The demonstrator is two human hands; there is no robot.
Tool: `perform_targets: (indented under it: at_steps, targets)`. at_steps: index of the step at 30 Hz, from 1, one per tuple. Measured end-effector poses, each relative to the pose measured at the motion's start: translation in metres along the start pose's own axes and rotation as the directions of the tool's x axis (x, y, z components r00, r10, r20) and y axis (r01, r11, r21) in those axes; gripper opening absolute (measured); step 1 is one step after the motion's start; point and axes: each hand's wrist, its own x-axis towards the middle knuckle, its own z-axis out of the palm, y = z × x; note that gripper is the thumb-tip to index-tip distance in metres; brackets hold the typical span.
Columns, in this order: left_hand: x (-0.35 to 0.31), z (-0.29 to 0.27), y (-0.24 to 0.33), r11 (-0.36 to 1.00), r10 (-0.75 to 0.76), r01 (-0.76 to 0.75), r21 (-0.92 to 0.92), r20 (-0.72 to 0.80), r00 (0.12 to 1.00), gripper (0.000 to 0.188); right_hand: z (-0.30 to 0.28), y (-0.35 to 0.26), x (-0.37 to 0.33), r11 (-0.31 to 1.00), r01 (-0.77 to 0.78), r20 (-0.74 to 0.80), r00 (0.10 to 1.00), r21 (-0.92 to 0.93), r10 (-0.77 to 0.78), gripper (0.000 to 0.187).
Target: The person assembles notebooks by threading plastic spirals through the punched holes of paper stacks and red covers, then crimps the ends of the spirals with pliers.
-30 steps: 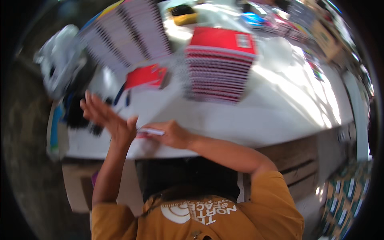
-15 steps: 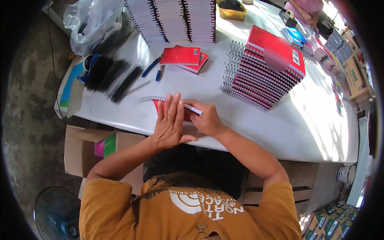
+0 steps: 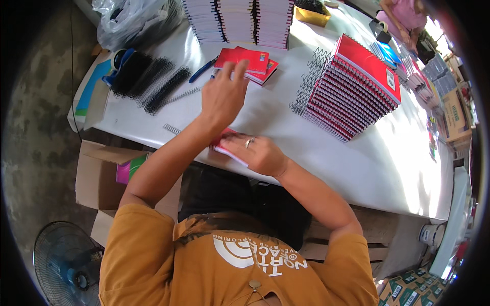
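Note:
My left hand [image 3: 224,94] is raised over the table with its fingers apart and nothing visible in it. Just beyond its fingers lie small red notebooks [image 3: 250,60], overlapping. A blue-handled tool [image 3: 203,70], pliers by its look, pokes out beside them, partly covered by my hand. At the table's near edge, a red notebook [image 3: 224,148] lies under my right hand [image 3: 259,154], whose fingers stretch across its cover and hold it; the thumb is hidden. A wire coil [image 3: 172,129] sticks out left of that notebook, past my left forearm.
Dark spiral coils [image 3: 148,76] lie at left, near a plastic bag [image 3: 135,20]. A tall stack of red spiral notebooks [image 3: 352,92] stands at right, white bound stacks [image 3: 237,23] at the back. An open carton [image 3: 97,176] and a fan [image 3: 69,265] are at lower left. Another person [image 3: 403,20] is far right.
My left hand has lifted off the notebook and moved away toward the pliers and red notebooks. My right hand has shifted from the notebook's edge to lie across its cover.

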Motion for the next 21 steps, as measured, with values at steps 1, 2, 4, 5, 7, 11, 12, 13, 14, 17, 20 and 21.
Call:
perform_targets:
  at_steps: [1, 2, 4, 5, 7, 11, 12, 13, 14, 17, 20, 21]
  targets:
    - [0.006, -0.007, -0.002, 0.995, 0.005, -0.016, -0.102, -0.112, 0.994, 0.025, -0.002, 0.002, -0.001, 0.993, -0.095, -0.025, 0.995, 0.071, 0.097, 0.029]
    - [0.015, -0.018, 0.003, 0.966, -0.03, -0.016, -0.259, -0.174, 0.984, 0.015, -0.005, 0.004, -0.003, 0.971, -0.201, -0.044, 0.977, 0.132, 0.209, 0.031]
    - [0.011, -0.033, 0.0, 0.946, 0.042, -0.086, -0.313, -0.146, 0.988, 0.017, -0.007, 0.004, -0.002, 0.789, -0.479, -0.029, 0.848, 0.386, 0.529, 0.029]
    - [0.003, -0.032, -0.003, 0.945, 0.141, -0.18, -0.272, -0.159, 0.977, 0.021, -0.004, 0.009, 0.0, 0.7, -0.512, -0.018, 0.801, 0.498, 0.599, 0.027]
    - [-0.012, -0.023, -0.007, 0.935, 0.265, -0.287, -0.206, -0.129, 0.956, 0.031, -0.006, 0.01, 0.006, 0.569, -0.547, 0.027, 0.735, 0.614, 0.678, 0.023]
    - [-0.023, -0.013, -0.011, 0.954, 0.174, -0.179, -0.238, -0.043, 0.984, 0.034, -0.006, 0.009, 0.005, 0.505, -0.624, 0.145, 0.702, 0.596, 0.697, 0.024]
    - [-0.022, -0.011, -0.011, 0.948, 0.214, -0.241, -0.207, -0.146, 0.966, 0.033, -0.006, 0.011, 0.003, 0.521, -0.62, 0.133, 0.708, 0.586, 0.693, 0.024]
    - [-0.02, -0.01, -0.009, 0.939, 0.254, -0.299, -0.169, -0.246, 0.935, 0.035, -0.006, 0.012, 0.002, 0.537, -0.616, 0.121, 0.714, 0.576, 0.689, 0.024]
    - [-0.018, -0.01, -0.008, 0.927, 0.295, -0.353, -0.124, -0.338, 0.894, 0.041, -0.006, 0.011, 0.001, 0.533, -0.63, 0.133, 0.707, 0.564, 0.695, 0.025]
    - [-0.014, -0.012, -0.004, 0.956, 0.268, -0.292, 0.024, -0.473, 0.839, 0.083, -0.007, 0.009, -0.004, 0.543, -0.652, 0.134, 0.696, 0.528, 0.706, 0.026]
    - [-0.078, 0.009, -0.015, 0.939, 0.304, -0.313, -0.141, -0.082, 0.949, 0.101, -0.006, 0.004, 0.002, 0.58, -0.606, 0.079, 0.726, 0.545, 0.684, 0.029]
    - [-0.096, 0.003, -0.013, 0.91, 0.405, -0.404, -0.091, -0.002, 0.914, 0.103, -0.008, 0.004, 0.005, 0.566, -0.584, 0.054, 0.723, 0.582, 0.689, 0.03]
